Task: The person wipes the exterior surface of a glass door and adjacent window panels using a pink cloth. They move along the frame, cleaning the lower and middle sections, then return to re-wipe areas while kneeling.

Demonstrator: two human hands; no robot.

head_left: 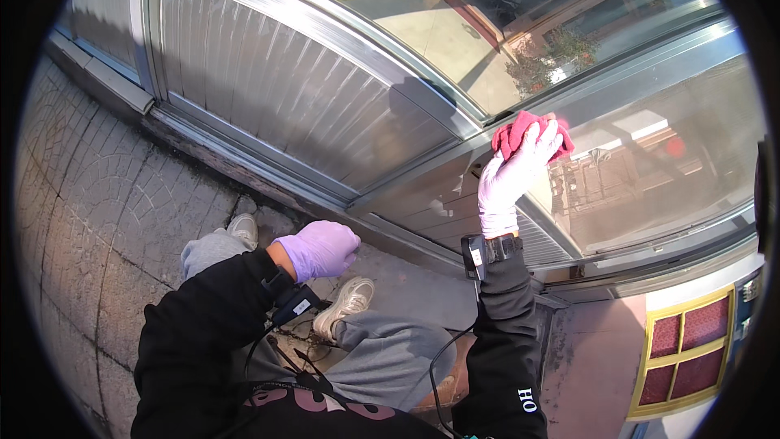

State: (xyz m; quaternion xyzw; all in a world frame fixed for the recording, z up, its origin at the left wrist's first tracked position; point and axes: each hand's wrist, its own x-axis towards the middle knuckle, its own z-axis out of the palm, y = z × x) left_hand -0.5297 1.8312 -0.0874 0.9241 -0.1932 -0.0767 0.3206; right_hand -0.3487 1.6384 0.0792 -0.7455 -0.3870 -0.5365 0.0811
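My right hand (513, 177), in a pale purple glove, grips a bunched red cloth (508, 136). It presses the cloth against the metal frame (463, 146) of a glazed door, by the lower corner of the glass pane (455, 49). The fingers lie bent over the cloth, and part of it bulges out on both sides. My left hand (318, 249), gloved in purple too, hangs low before my body with its fingers curled into a fist. No object shows in it.
A ribbed metal panel (276, 73) fills the door's lower part at left. Paving (89, 219) stretches along its foot, where my two shoes (345, 305) stand. At lower right is a yellow-framed window (686, 349). A black cable (435, 366) runs from my right wrist.
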